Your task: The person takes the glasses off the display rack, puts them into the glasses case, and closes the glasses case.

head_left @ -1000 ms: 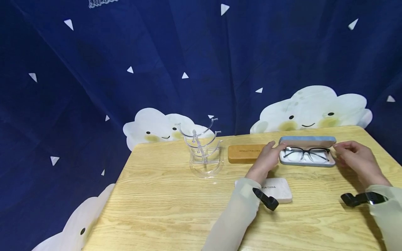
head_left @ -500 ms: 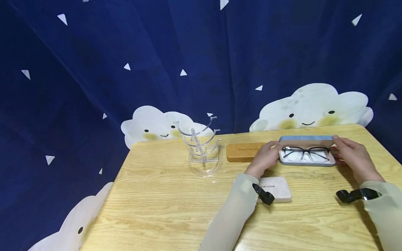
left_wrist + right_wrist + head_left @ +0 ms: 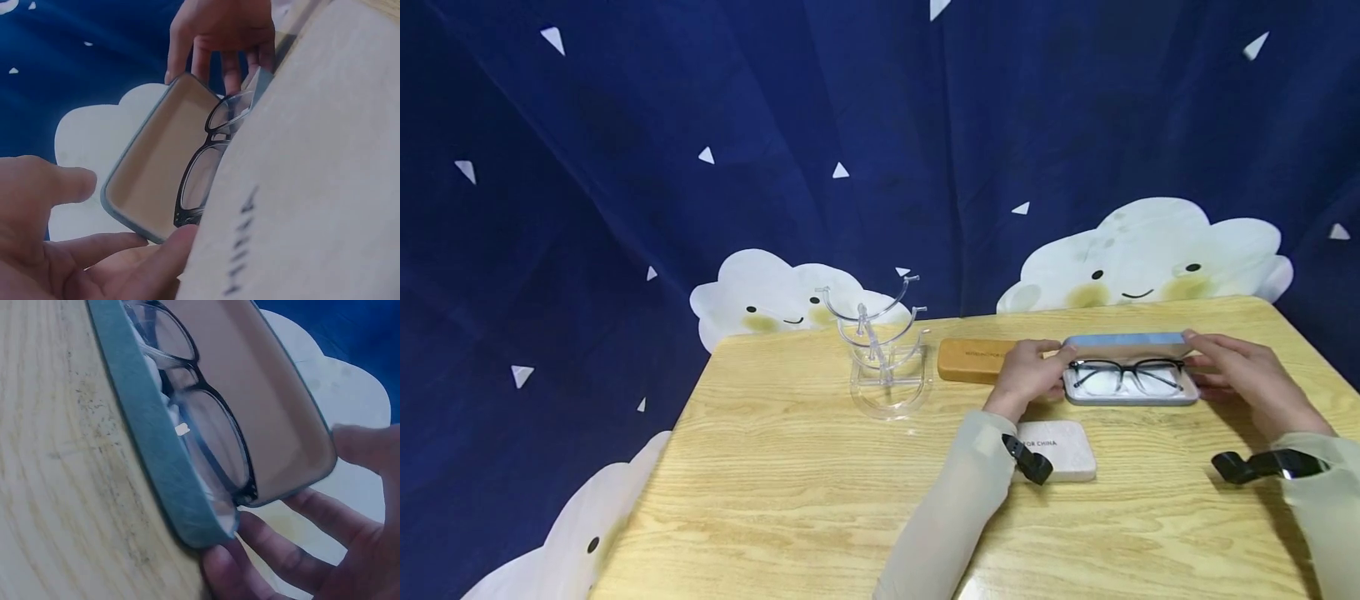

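An open blue glasses case (image 3: 1126, 340) with a beige lining stands near the back right of the table, its lid raised. Black-rimmed glasses (image 3: 1124, 367) lie inside on something white. My left hand (image 3: 1028, 373) grips the case's left end, its fingers partly hidden behind the wrist in the head view. Around the right end, my right hand (image 3: 1251, 375) holds the case, thumb at the lid's edge and fingers along the side. Under my left wrist lies a shut white glasses case (image 3: 1060, 454) with dark lettering, partly covered by the sleeve.
An orange-brown glasses case (image 3: 973, 360) lies just left of my left hand. Further left stands a clear tiered glasses stand (image 3: 880, 375). A dark blue curtain (image 3: 775, 125) with clouds hangs behind the wooden table (image 3: 790, 492).
My right hand has moved from beside the blue case to grip its right end. Both hands have shifted the case slightly nearer to me, with the glasses still inside.
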The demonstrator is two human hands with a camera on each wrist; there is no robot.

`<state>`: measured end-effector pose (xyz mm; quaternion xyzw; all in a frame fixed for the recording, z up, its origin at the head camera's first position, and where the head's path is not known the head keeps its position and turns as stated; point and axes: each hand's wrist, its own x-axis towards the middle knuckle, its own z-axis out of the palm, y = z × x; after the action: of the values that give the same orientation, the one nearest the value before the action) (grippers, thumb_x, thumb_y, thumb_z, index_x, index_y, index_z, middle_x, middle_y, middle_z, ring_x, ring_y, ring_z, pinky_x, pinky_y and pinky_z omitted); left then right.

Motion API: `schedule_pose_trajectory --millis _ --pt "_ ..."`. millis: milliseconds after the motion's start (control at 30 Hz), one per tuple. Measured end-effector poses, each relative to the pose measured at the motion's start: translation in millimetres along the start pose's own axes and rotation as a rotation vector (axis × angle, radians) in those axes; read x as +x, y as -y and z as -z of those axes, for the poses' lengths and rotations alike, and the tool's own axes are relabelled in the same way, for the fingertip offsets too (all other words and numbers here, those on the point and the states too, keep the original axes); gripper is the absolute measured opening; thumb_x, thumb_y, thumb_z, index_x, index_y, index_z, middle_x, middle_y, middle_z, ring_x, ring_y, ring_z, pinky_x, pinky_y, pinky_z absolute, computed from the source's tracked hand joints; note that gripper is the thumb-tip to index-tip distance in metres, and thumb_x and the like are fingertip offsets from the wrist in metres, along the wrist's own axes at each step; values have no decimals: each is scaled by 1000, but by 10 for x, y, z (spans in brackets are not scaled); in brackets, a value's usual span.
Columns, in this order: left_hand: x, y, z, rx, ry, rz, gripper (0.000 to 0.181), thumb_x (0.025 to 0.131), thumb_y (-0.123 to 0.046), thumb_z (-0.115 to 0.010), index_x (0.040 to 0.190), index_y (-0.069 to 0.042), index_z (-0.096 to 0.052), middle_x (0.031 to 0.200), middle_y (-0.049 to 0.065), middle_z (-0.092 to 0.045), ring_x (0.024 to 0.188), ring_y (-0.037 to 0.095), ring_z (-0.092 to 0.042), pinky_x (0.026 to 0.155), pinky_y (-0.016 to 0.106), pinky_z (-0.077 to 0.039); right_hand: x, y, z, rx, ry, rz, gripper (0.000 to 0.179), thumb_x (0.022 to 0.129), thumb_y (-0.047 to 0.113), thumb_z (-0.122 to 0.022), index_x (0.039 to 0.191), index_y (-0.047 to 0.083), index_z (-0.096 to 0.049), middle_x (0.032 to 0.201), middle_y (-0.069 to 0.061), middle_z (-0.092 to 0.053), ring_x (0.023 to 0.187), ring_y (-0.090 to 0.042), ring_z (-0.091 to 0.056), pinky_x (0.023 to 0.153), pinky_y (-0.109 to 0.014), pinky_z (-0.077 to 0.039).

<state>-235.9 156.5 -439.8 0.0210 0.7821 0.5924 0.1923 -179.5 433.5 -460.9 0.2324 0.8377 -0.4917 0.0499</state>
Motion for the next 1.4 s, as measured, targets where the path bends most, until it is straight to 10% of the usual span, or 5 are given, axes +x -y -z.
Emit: schedule_pose_trajectory --millis 133,433,533,733,1400 --pt "-10 -31 36 106 -9 -21 42 96 -42 -75 132 -22 -72 102 2 -77 73 23 -79 71 34 -65 -9 18 14 1 26 2 95 105 64 -40 161 -9 -18 154 -45 -34 73 5 -60 63 -24 -57" --pt "-30 -64 68 186 -38 -56 29 97 -38 -75 117 -19 -76 78 2 -74 70 26 -78 54 25 -50 -24 52 62 -10 84 -44 99 104 67 -38 160 -12 -18 156 -44 -32 76 1 -63 66 -25 -60" --pt "-26 -64 71 195 -53 -60 29 97 -41 -74 114 -18 -77 73 7 -74 68 27 -77 50 21 -43 -28 55 76 8 97 -26 99 104 66 -40 159 -14 -20 135 -42 -55 77 1 -66 69 -27 -63" --pt "-12 -58 70 199 -66 -60 30 97 -43 -74 111 -17 -77 75 13 -76 66 26 -77 49 20 -42 -29 50 114 46 157 7 96 104 64 -46 157 -14 -26 90 14 -67 80 0 -70 74 -29 -65" --pt "-15 10 136 18 80 -36 39 94 -25 -80 129 -9 -72 94 12 -75 83 31 -79 79 41 -66 5 -67 266 135 335 8 56 106 43 -61 151 15 -44 96 21 -70 92 -5 -73 88 -33 -65"
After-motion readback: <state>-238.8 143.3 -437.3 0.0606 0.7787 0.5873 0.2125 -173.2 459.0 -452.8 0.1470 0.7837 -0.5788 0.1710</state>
